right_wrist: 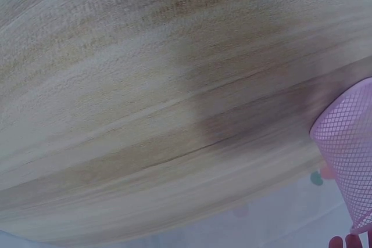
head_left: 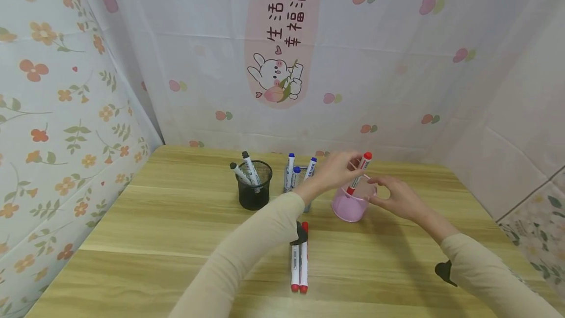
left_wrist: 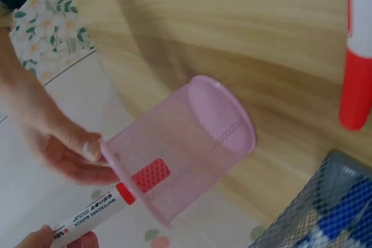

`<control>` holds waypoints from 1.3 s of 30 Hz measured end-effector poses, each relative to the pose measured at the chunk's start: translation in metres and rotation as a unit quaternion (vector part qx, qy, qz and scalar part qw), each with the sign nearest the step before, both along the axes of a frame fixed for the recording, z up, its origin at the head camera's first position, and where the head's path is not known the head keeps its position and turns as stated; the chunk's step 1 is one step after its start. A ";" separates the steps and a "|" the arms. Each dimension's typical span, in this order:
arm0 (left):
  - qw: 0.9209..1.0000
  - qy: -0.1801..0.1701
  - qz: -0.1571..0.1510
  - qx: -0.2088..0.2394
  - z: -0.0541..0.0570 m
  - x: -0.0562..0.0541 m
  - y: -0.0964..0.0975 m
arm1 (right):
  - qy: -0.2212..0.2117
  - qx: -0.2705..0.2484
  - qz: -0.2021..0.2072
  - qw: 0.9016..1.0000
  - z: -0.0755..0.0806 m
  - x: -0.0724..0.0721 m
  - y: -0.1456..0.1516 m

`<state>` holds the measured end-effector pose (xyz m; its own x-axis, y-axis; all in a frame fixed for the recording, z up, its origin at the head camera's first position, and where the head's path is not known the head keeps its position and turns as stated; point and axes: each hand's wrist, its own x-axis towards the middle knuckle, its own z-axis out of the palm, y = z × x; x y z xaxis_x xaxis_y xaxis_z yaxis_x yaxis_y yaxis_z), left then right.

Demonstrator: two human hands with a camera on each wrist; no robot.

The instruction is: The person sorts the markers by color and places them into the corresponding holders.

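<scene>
My left hand pinches a red-capped whiteboard marker near its upper part. The marker's lower red end is inside the pink mesh pen holder, showing through the mesh in the left wrist view. At that holder's rim, my right hand grips the side with thumb and fingers. The pink holder stands at the right edge of the right wrist view, with a few fingertips under its rim. Two red-capped markers lie side by side on the table, partly behind my left sleeve.
A black mesh holder with black-capped markers stands at the left. Between it and the pink one is a grey mesh holder with several blue-capped markers, partly hidden by my left arm. A printed curtain hangs behind the wooden table.
</scene>
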<state>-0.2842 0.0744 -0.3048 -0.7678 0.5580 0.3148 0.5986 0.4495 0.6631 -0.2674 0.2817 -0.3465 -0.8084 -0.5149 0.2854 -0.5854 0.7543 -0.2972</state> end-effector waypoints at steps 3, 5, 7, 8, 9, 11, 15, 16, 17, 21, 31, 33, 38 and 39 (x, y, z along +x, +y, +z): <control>1.000 0.003 -0.007 0.001 -0.008 -0.001 0.001 | 0.004 0.002 0.000 1.000 0.000 0.000 0.000; 1.000 0.006 -0.008 -0.006 -0.013 -0.001 0.001 | 0.009 0.002 0.002 1.000 0.000 0.001 0.000; 1.000 0.009 -0.008 -0.013 -0.017 -0.001 0.001 | 0.011 0.001 0.003 1.000 0.000 0.000 0.000; 1.000 0.003 -0.009 -0.014 -0.019 0.000 0.001 | 0.012 0.001 0.004 1.000 0.000 0.001 0.000; 1.000 0.001 -0.008 -0.018 -0.021 0.000 0.000 | 0.012 0.000 0.004 1.000 0.000 0.001 -0.001; 1.000 -0.001 -0.007 -0.025 -0.025 0.001 0.000 | 0.010 -0.001 0.003 1.000 0.000 0.001 -0.001; 0.999 -0.001 -0.006 -0.044 -0.032 0.004 -0.001 | 0.006 -0.001 0.000 1.000 0.000 0.002 -0.001; 0.999 0.000 -0.007 -0.048 -0.033 0.004 -0.001 | 0.005 -0.001 -0.001 1.000 0.000 0.002 -0.001; 0.999 -0.002 -0.006 -0.052 -0.034 0.004 -0.002 | 0.005 0.000 -0.001 1.000 0.000 0.001 -0.001; 0.998 -0.001 -0.005 -0.062 -0.038 0.005 -0.002 | 0.009 0.001 -0.001 1.000 -0.001 0.002 -0.001; 0.997 0.003 -0.005 -0.073 -0.038 0.008 -0.004 | 0.012 0.002 -0.003 1.000 -0.002 0.002 -0.002; 0.997 0.005 0.001 -0.075 -0.037 0.009 -0.005 | 0.012 0.002 -0.002 1.000 -0.002 0.002 -0.002; 0.995 0.041 0.019 -0.090 -0.035 0.015 -0.007 | 0.015 -0.001 0.002 1.000 -0.002 0.002 -0.001; 0.995 0.051 0.019 -0.088 -0.035 0.016 -0.007 | 0.016 -0.002 0.002 1.000 -0.002 0.001 -0.001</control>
